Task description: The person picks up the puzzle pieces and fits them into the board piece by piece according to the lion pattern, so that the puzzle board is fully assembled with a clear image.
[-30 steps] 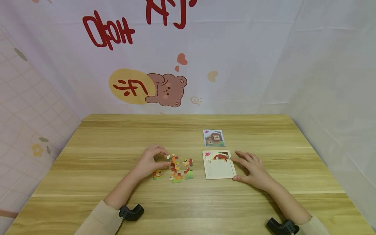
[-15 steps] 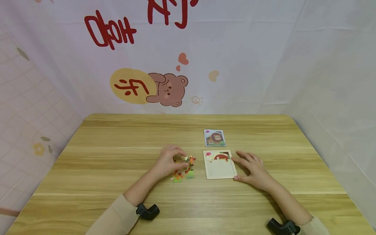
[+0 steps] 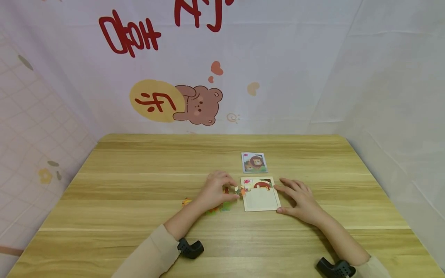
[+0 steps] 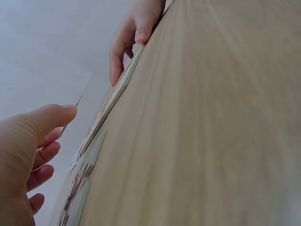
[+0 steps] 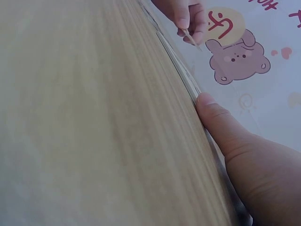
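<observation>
Nearest, black wrist camera on the left sleeve, bulky; if that arm sinks, camera or cuff could scrape the table. Beyond it, loose puzzle pieces lie partly hidden under the left forearm and wrist; a low sweep of the arm might scatter them or flip one over. Left hand pinches one jigsaw piece between thumb and fingertips, raised, beside the left edge of the puzzle tray. Left wrist view shows it nearly edge-on, tilted: a loosening pinch would probably drop it askew on the rim, and a wrong turn would leave its tabs fouling the neighbours. Right hand spread, thumb at the tray's near right corner, fingertips along its right edge; how hard it presses, cannot tell. Should it go slack, a sideways push from the left could slide the tray, and a jolt might lift the seated top row. Farther, lion picture card lies just behind the tray; a shove away could bump it.
</observation>
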`<state>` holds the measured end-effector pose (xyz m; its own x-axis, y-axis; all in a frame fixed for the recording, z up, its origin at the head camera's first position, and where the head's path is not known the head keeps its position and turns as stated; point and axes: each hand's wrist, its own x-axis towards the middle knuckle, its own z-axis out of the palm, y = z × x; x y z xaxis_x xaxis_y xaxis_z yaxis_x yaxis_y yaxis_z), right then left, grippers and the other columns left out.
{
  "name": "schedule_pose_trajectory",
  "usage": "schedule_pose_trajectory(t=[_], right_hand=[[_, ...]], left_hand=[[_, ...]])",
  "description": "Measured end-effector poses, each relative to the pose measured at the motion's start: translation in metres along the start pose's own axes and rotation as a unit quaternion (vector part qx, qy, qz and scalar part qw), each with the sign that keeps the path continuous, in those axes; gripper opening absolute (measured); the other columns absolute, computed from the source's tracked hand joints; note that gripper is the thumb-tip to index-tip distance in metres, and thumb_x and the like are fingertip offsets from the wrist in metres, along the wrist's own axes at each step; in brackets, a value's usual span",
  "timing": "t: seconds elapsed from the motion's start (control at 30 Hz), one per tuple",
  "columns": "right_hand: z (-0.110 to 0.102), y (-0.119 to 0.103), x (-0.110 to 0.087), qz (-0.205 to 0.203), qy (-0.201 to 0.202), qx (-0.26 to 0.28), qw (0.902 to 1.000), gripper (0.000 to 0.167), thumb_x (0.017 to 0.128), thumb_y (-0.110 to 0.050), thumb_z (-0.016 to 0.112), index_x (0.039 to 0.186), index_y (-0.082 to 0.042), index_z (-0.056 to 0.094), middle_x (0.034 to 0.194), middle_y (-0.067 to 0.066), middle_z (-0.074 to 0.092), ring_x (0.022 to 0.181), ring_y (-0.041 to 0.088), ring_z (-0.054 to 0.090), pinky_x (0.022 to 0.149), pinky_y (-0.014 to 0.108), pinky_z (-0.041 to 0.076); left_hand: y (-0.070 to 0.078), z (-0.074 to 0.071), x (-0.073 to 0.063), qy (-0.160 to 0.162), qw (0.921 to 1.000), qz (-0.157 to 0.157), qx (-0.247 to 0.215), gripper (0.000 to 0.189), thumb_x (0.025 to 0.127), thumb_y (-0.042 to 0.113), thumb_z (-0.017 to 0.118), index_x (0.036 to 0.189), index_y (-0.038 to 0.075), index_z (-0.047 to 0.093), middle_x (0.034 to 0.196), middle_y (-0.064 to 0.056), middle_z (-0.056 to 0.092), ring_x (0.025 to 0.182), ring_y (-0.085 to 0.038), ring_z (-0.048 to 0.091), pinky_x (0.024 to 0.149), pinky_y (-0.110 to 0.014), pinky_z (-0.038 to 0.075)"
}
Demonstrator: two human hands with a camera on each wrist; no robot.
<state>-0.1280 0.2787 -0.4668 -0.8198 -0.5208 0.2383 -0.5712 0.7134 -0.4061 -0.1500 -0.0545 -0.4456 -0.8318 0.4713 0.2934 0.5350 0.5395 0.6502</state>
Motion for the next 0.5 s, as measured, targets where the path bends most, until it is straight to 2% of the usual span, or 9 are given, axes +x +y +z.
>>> schedule_pose_trajectory(t=[0.13,0.5], right_hand=[[0.0,0.0,0.0,-0.001,0.001,-0.004,1.0,0.072,0.075,-0.047,0.078,0.136,-0.017,0.055,0.145,0.016,0.038,0.126,0.04,0.03,0.092,0.061,0.02],[0.0,0.001,0.001,-0.003,-0.001,-0.007,1.0,0.072,0.075,-0.049,0.077,0.137,-0.019,0.054,0.146,0.015,0.038,0.127,0.04,0.03,0.092,0.061,0.02]], left_hand=[[0.003,0.007,0.005,-0.001,0.9999,0.012,0.006,0.026,0.073,0.03,0.084,0.092,0.017,0.073,0.093,0.008,0.062,0.093,-0.012,0.048,0.087,-0.044,0.032],[0.01,0.019,0.015,-0.017,0.999,0.004,0.041,0.028,0.074,0.035,0.083,0.093,0.018,0.073,0.095,0.008,0.06,0.096,-0.013,0.049,0.089,-0.043,0.033]])
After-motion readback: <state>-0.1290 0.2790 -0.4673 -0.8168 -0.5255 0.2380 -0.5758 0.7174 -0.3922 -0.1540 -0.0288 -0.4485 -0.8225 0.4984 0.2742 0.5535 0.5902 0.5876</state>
